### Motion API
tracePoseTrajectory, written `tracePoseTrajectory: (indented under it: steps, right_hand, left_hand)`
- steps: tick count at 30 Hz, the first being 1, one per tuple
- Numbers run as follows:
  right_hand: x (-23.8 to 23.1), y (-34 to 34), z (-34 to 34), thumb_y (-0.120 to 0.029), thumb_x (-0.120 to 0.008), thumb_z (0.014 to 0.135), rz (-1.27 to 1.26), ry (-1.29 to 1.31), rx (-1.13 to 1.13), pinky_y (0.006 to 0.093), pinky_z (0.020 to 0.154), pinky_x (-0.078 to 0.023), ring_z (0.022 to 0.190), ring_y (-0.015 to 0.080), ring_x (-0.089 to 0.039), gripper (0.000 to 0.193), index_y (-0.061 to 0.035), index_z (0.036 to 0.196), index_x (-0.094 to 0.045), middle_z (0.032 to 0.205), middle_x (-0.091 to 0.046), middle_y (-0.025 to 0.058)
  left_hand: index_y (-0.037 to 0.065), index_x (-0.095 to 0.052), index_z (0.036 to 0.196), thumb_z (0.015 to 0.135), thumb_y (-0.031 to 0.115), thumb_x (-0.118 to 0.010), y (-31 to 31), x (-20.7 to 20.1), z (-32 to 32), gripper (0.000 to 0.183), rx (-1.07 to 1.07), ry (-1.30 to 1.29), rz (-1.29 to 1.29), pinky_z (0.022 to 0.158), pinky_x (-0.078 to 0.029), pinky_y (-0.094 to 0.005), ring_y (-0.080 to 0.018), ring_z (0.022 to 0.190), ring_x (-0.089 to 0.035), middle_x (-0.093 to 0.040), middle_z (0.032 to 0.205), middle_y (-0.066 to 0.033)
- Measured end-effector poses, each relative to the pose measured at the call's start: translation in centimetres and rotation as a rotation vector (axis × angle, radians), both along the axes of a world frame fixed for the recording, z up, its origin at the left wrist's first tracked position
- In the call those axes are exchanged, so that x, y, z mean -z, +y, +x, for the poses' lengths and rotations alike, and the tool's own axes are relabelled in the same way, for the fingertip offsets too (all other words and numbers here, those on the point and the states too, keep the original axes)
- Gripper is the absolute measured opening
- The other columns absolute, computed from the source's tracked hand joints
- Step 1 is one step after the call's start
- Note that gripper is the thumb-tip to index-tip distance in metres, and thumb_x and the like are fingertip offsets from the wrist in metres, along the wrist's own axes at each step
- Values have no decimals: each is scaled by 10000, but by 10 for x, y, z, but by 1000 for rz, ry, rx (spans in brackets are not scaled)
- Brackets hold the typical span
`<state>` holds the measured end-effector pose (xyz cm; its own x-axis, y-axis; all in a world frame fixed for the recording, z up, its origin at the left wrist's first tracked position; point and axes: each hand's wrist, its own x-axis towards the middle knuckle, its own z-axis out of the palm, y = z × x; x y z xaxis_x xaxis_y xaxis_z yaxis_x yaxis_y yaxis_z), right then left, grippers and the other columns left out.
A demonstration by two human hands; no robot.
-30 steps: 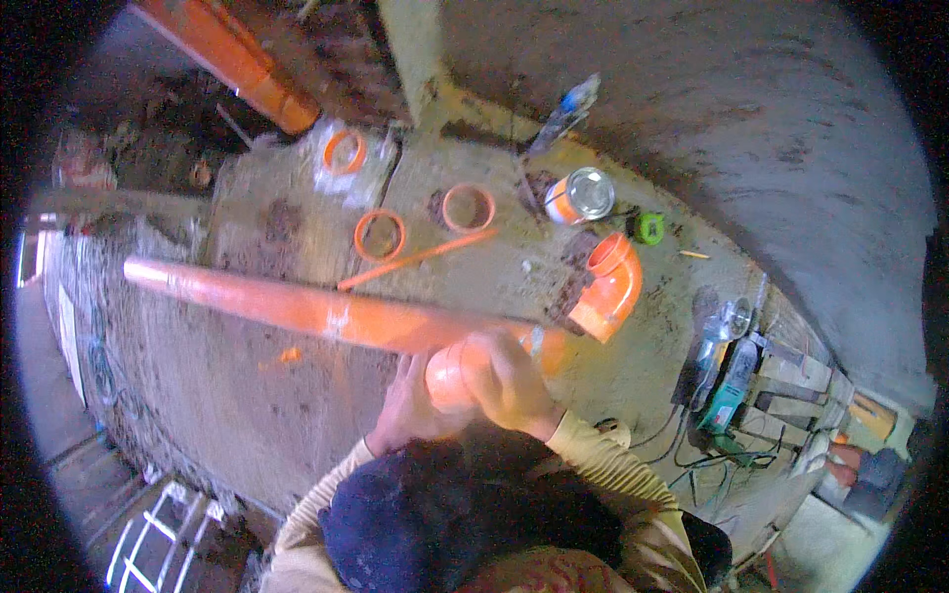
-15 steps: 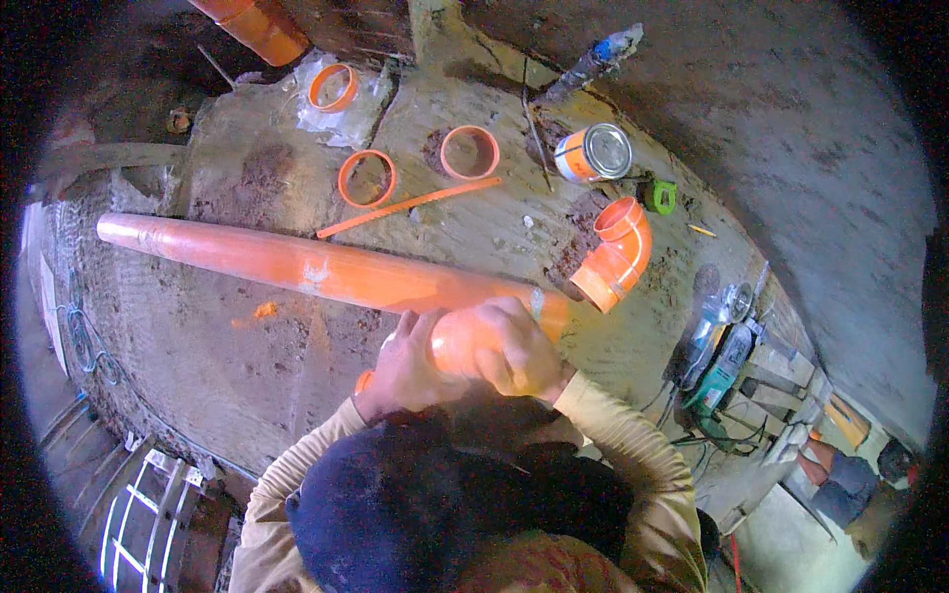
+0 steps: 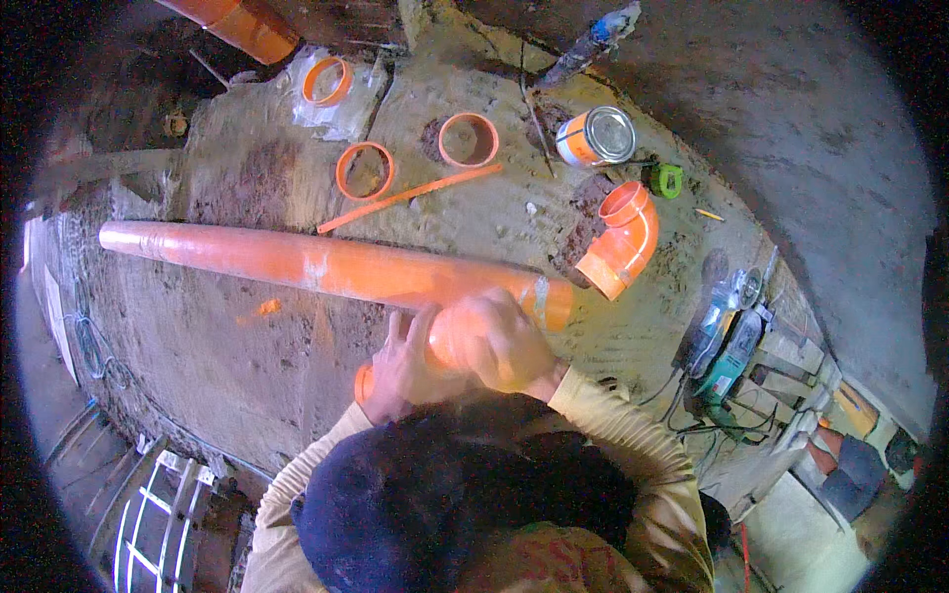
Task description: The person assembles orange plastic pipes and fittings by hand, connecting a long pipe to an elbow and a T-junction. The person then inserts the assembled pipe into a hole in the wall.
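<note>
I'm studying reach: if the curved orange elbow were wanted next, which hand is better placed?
Probably the right hand: it is nearer the orange elbow, while the left hand lies farther off. Both hands are on an orange fitting, though.

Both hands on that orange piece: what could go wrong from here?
1. The orange piece could slip from the bare left hand and right hand and hit the long orange pipe just beyond.
2. The pipe is round with no visible chock; a knock might roll it toward the thin orange strip.
</note>
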<state>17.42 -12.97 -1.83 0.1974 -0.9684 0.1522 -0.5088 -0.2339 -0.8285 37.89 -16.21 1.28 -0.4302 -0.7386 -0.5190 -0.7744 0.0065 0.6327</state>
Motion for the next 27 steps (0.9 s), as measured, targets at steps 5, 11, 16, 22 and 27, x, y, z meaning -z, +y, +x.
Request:
tracePoseTrajectory:
  steps: [5, 11, 16, 22, 27]
  right_hand:
    - [0, 3, 6, -203, -570, 949, -7, -4, 72, 529, 927, -483, 999, 450, -581, 408, 57, 1262, -536, 1108, -604, 264]
    - [-23, 0, 14, -232, -587, 958, 44, -39, 126, 534, 939, -477, 1030, 465, -579, 471, 59, 1321, -514, 1150, -591, 279]
    - [-41, -5, 17, -327, -660, 940, -6, 21, 81, 545, 946, -470, 1034, 468, -586, 619, 74, 1371, -469, 1152, -590, 304]
    - [-42, 1, 16, -419, -722, 900, -7, 210, 114, 532, 817, -537, 940, 466, -648, 697, 80, 1321, -477, 1090, -619, 296]
    - [-49, -1, 5, -429, -727, 874, 34, 21, 136, 529, 741, -564, 847, 463, -671, 689, 82, 1276, -498, 1075, -642, 289]
  left_hand:
    - [102, -416, 1498, 640, 461, -917, 0, 7, 8, 1056, 14, 95, -104, 894, -563, -539, -482, 1150, -609, -498, 1343, -253]
    - [85, -440, 1477, 608, 421, -936, -5, -7, 7, 1056, -34, 158, -48, 970, -529, -530, -470, 1220, -562, -502, 1349, -244]
    - [51, -450, 1457, 610, 383, -934, 0, -2, 14, 1031, -50, 237, -112, 1002, -513, -531, -470, 1220, -566, -513, 1365, -258]
    - [1, -473, 1408, 602, 313, -945, -5, -1, 10, 984, -97, 483, -307, 992, -527, -511, -452, 1204, -600, -584, 1321, -251]
    - [7, -486, 1394, 610, 316, -948, -5, -23, 1, 961, -87, 360, -169, 966, -552, -498, -433, 1160, -649, -633, 1277, -235]
